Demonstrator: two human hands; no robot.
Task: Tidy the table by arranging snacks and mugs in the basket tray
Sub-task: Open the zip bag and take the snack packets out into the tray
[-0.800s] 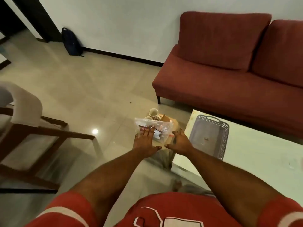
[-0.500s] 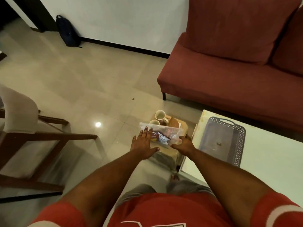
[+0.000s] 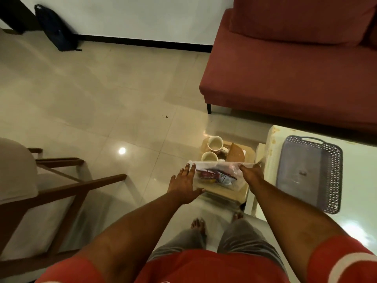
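A clear plastic bag of snacks (image 3: 216, 176) lies on a small low wooden stool (image 3: 238, 194) beside the white table. My left hand (image 3: 184, 185) rests flat against the bag's left edge, fingers spread. Gripping the bag's right end is my right hand (image 3: 252, 173). Two cream mugs (image 3: 215, 144) (image 3: 209, 156) stand behind the bag on the stool, next to a brown round item (image 3: 236, 153). The grey perforated basket tray (image 3: 334, 170) sits on the white table (image 3: 359, 201) to the right, nearly bare inside apart from a small dark speck.
A red sofa (image 3: 285, 68) fills the back right. A wooden chair with a pale cushion (image 3: 30, 186) stands at the left. A dark backpack (image 3: 55, 29) leans on the far wall. My bare feet (image 3: 199, 224) stand on the glossy tiled floor below the stool.
The view has tilted downward and come closer. My right hand has closed on the bag's right end, and my left hand stays on its left edge.
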